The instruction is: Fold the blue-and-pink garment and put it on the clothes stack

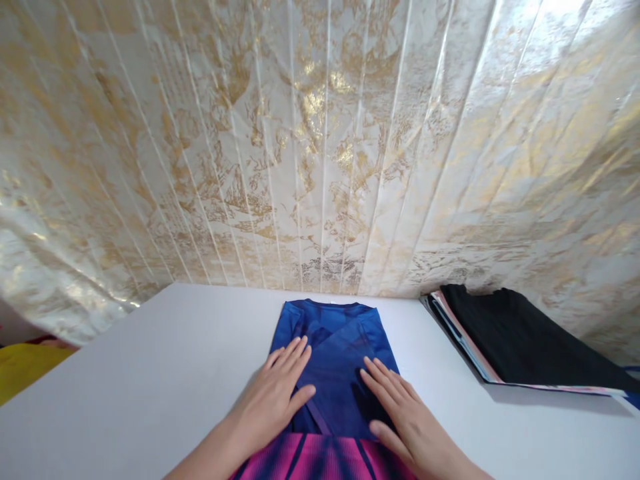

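Flat grip: left hand (273, 400), right hand (406, 419) on sleek folded jersey (333, 333)

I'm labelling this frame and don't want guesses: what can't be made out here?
Head view only.
- Blue and pink garment: lower part cut off by the bottom edge, some of it under the left hand and right hand.
- Folded stack: under the black top piece, only thin edges show.
- Yellow thing: cut by the left edge and the table.

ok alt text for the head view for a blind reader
The left hand and right hand rest flat on a folded blue shirt with a pink striped lower part on a white table. A stack of folded clothes topped in black lies to the right, before a crinkled white-and-gold curtain.
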